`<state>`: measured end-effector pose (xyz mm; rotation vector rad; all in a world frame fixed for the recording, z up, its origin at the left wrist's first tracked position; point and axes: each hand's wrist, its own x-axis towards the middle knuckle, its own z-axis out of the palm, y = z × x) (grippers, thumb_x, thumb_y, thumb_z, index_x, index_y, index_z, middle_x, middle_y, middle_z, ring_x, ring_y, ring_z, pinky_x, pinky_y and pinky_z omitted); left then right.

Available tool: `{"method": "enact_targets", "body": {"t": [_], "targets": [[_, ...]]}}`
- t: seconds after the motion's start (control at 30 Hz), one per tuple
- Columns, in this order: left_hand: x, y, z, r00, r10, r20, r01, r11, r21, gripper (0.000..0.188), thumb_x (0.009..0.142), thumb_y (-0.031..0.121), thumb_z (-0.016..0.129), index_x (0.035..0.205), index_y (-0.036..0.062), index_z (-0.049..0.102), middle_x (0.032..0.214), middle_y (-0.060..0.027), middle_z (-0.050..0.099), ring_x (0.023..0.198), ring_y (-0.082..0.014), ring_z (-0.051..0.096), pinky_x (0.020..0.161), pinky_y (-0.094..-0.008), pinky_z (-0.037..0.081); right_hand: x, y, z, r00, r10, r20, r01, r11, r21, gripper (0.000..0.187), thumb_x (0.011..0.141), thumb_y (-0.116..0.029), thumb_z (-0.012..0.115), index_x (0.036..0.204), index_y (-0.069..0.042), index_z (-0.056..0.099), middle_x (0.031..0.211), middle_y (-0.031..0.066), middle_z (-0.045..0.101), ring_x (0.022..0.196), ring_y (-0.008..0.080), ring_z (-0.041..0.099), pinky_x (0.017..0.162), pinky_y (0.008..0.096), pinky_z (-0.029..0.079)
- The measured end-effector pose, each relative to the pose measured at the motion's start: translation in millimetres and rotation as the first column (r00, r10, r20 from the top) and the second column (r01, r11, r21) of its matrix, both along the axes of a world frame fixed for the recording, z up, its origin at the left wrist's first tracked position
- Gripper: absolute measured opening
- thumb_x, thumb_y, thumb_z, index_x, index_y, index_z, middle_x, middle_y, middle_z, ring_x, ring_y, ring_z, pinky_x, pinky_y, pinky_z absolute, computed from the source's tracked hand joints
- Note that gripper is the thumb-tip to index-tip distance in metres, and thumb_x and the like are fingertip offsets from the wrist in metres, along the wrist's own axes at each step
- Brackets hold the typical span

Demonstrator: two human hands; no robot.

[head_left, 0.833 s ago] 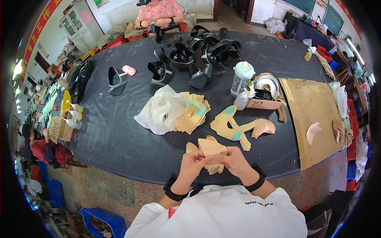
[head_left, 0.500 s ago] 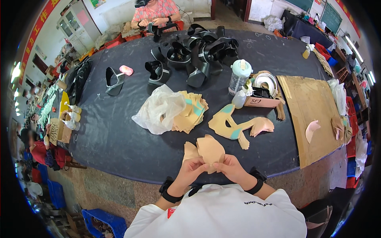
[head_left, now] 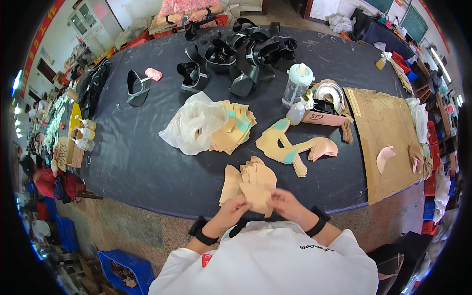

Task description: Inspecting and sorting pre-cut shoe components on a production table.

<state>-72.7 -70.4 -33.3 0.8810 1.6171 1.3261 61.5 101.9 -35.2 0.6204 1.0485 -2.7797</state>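
Note:
At the near table edge, my left hand [head_left: 233, 210] and my right hand [head_left: 289, 204] pinch the two sides of a tan cut shoe piece [head_left: 259, 194]. Its lower edge hangs toward me. Just behind it lies a fanned stack of similar tan pieces [head_left: 256, 169], partly covered by the held one. Another tan piece [head_left: 230, 183] rests on the left side of that stack. How many layers my fingers hold is not clear. Farther off are larger tan cut-outs with green patches [head_left: 277, 142], a curved pile with a pinkish top [head_left: 323, 147] and more patched pieces [head_left: 235, 129].
A crumpled clear plastic bag [head_left: 192, 125] overlaps the patched pieces. Black shoe uppers [head_left: 246, 61] are heaped at the back. To the right stand a water jug [head_left: 298, 87], a small carton [head_left: 323, 117] and a cardboard sheet [head_left: 386, 132]. Another person [head_left: 189, 12] sits across the table.
My hands have moved slightly apart, and the held piece now sits lower, toward me. More of the fanned stack shows behind it. The whole view has shifted a little.

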Motion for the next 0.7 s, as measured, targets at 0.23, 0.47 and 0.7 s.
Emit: {"method": "enact_targets", "body": {"t": [0.23,0.47,0.7], "targets": [[-7,9,-8,0.944,0.329,0.009,-0.324,0.934,-0.153,0.018,0.086,0.012,0.049,0.081,-0.0029,0.057,0.071,-0.0093,0.057,0.059,-0.0162,0.053,0.057,-0.0293,0.043,-7,23,-37,0.945,-0.328,-0.013,0.139,0.364,0.921,0.017,0.082,-0.007,0.061,0.098,-0.001,0.057,0.081,0.0006,0.055,0.067,0.0052,0.047,0.060,0.0195,0.041],[66,-157,-111,0.939,-0.344,-0.028,0.212,0.640,-0.739,0.029,0.082,0.018,0.043,0.093,-0.0019,0.062,0.083,-0.0222,0.062,0.076,-0.0327,0.062,0.070,-0.0390,0.047,138,-2,-49,0.898,-0.284,0.337,-0.172,0.478,0.861,0.014,0.085,-0.014,0.058,0.089,-0.001,0.059,0.079,0.0057,0.060,0.071,0.0117,0.054,0.065,0.0264,0.045],[156,-237,-214,0.961,0.217,0.169,0.005,0.600,-0.800,0.031,0.083,0.019,0.044,0.103,0.0022,0.060,0.089,-0.0204,0.063,0.078,-0.0316,0.063,0.069,-0.0366,0.048,318,-48,-187,0.801,-0.314,0.510,-0.280,0.556,0.783,0.018,0.087,-0.018,0.053,0.090,-0.002,0.061,0.070,0.0090,0.061,0.069,0.0228,0.060,0.066,0.0343,0.047]]}}
